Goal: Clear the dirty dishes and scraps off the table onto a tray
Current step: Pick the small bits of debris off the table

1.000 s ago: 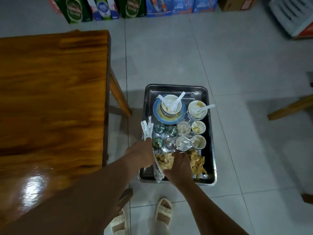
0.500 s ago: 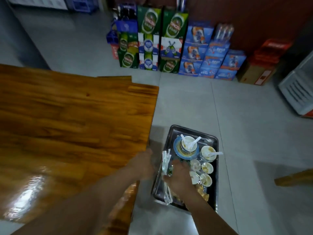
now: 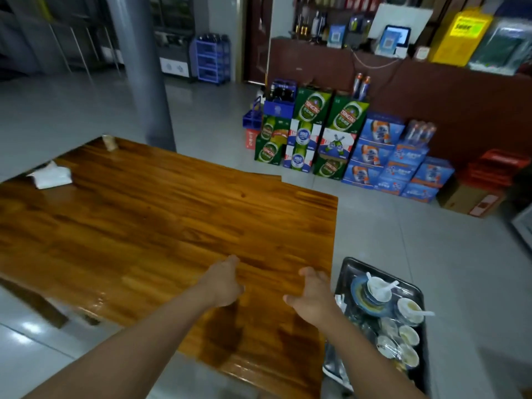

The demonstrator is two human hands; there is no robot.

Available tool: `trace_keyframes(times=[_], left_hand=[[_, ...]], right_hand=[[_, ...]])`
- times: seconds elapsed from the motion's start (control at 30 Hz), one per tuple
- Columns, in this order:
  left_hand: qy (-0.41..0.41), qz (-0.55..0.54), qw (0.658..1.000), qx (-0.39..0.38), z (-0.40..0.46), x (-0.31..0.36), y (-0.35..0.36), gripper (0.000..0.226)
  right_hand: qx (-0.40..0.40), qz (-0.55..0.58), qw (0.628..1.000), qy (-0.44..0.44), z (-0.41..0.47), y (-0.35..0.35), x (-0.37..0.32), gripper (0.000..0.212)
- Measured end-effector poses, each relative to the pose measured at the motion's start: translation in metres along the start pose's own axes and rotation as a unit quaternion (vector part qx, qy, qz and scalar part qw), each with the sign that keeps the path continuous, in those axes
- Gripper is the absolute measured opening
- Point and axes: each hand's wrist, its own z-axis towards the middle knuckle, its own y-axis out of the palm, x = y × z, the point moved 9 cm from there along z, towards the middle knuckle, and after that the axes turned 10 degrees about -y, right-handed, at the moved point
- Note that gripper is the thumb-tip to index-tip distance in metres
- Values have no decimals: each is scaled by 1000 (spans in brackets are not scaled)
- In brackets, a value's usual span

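Note:
A metal tray (image 3: 419,293) lies on the floor to the right of the wooden table (image 3: 161,223). It holds a blue plate (image 3: 358,300) with a stacked bowl and white spoons, several small bowls (image 3: 408,335) and cups. My left hand (image 3: 224,280) hovers over the table's near right part, fingers loosely spread, holding nothing. My right hand (image 3: 313,298) is above the table's right edge beside the tray, fingers relaxed and empty. A crumpled white napkin (image 3: 50,175) and a small beige object (image 3: 109,142) lie at the table's far left.
Stacked green and blue drink cartons (image 3: 331,139) stand on the tiled floor beyond the table. A grey pillar (image 3: 141,67) rises behind the table. A dark wooden counter (image 3: 403,79) runs along the back wall. A cardboard box (image 3: 469,200) sits at the right.
Both hands have lifted away from the tray and come up over the table. The view has swung up and left, showing the table's far end and the back of the room.

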Motion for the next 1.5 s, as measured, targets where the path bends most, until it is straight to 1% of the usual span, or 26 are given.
trace_keyframes(times=[0.1,0.2,0.33,0.47,0.67,0.8,0.97,1.03,1.23,1.5], left_hand=[[1,-7,1000,16,-10,-54,-34,73],[-10,6,1000,25,-21,-93,-62,74],[-29,-28,998,50,-35,-152,-106,73],[-65,-63,994,68,-42,-204,-134,75],[-111,-96,984,102,-32,-274,-177,73],[-144,-102,976,130,-19,-305,-203,73],[-184,-109,962,168,1,-348,-246,73],[-198,-114,958,172,9,-367,-258,73],[-204,-136,955,165,38,-413,-286,73],[-153,-134,965,163,94,-495,-358,72]], right_hand=[[-8,9,1000,-26,-4,22,-58,64],[-20,10,999,-37,-5,37,-101,68],[-37,5,998,-57,-3,64,-162,75],[-62,-4,995,-81,9,88,-212,78],[-104,-4,985,-137,56,132,-286,78],[-125,-4,979,-159,88,153,-323,78],[-166,-2,966,-200,133,191,-386,78],[-183,-4,961,-209,147,208,-409,77],[-197,-21,956,-215,181,246,-464,76],[-161,-35,970,-179,233,309,-547,76]])
